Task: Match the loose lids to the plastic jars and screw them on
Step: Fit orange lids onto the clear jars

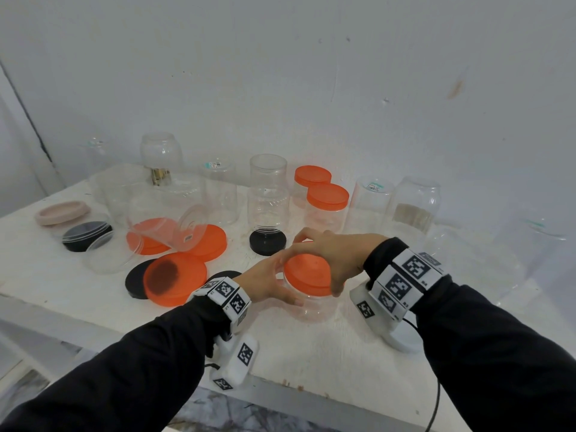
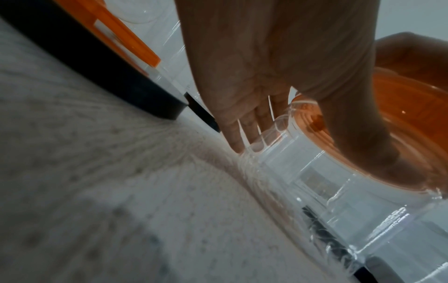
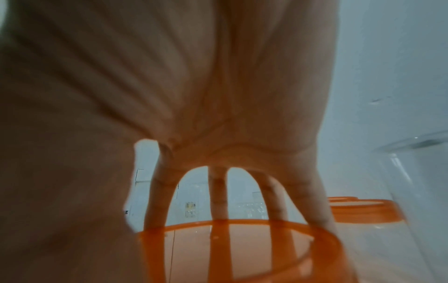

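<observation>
Both hands work on one jar (image 1: pixel 307 302) near the front of the counter (image 1: pixel 311 353). In the head view the left hand (image 1: pixel 268 283) curls round the clear wall just under the rim, steadying it, while the right hand (image 1: pixel 327 254) arches over the orange lid (image 1: pixel 307 274) with fingers and thumb spread round its edge. Behind stand more clear jars, two already capped in orange, and to the left lie loose orange and black lids. The jar looks empty, light and thin-walled, so it would probably flex under a hard squeeze and slide on the counter; holding it high on the stiffer shoulder seems best, with the turning grip on the lid's rim.

The left wrist view shows what the head view hides: the left fingers (image 2: pixel 242 134) lie pressed against the far side of the wall, the thumb across the near side, and the lid sits on the neck, seen from below through the plastic. How far the threads have engaged is not clear.

The right wrist view shows the right fingers (image 3: pixel 218 195) reaching down onto the lid's (image 3: pixel 230 249) far rim, well spread, the palm lifted clear of the top.
</observation>
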`<action>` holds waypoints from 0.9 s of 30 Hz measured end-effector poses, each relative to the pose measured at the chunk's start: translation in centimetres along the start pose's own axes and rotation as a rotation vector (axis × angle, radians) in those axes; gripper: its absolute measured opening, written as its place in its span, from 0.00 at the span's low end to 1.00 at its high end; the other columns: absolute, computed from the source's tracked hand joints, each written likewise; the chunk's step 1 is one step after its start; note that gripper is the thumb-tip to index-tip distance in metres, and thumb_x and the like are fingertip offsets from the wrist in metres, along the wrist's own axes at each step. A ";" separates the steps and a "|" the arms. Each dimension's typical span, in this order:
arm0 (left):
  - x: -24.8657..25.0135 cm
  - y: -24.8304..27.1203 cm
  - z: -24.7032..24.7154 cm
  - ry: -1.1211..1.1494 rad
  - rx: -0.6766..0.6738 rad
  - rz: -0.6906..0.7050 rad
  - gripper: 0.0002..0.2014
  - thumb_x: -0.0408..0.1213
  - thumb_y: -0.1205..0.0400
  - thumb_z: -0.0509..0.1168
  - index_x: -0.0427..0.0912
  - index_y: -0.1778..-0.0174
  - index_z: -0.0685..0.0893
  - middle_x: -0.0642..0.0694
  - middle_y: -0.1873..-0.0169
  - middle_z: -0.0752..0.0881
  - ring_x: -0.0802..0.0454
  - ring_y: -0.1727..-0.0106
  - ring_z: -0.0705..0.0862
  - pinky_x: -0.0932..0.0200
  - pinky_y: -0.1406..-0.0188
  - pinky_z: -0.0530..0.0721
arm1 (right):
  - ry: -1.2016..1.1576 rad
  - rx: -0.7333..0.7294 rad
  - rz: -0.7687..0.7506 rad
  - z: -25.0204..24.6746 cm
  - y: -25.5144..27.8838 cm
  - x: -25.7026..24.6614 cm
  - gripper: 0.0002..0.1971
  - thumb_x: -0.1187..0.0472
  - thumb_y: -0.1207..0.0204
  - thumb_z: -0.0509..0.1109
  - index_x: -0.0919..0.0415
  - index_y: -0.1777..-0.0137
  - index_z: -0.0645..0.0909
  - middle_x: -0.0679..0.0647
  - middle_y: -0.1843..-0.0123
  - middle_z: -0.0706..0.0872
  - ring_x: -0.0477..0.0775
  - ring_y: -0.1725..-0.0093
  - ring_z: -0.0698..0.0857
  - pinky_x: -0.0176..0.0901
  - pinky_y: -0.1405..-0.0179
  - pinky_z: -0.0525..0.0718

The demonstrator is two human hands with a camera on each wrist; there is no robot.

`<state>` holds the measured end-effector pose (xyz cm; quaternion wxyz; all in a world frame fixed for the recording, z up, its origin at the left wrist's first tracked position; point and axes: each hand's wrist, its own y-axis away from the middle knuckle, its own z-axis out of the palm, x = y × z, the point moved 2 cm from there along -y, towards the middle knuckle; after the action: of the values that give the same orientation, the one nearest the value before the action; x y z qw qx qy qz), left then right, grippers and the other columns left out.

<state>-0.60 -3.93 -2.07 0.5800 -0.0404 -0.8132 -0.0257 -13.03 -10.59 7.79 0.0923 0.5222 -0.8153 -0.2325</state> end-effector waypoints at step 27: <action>-1.1 -0.2 -0.4 0.019 0.051 -0.075 0.43 0.26 0.37 0.80 0.53 0.28 0.69 0.55 0.32 0.76 0.63 0.29 0.72 0.50 0.27 0.72 | 0.007 0.047 -0.032 0.6 -0.5 0.3 0.45 0.60 0.41 0.82 0.31 0.29 0.63 0.45 0.27 0.59 0.56 0.32 0.68 0.58 0.39 0.79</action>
<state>0.11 -4.18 -2.96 0.5873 0.0053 -0.8089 -0.0270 -12.94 -10.85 7.02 0.0791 0.5382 -0.8117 -0.2129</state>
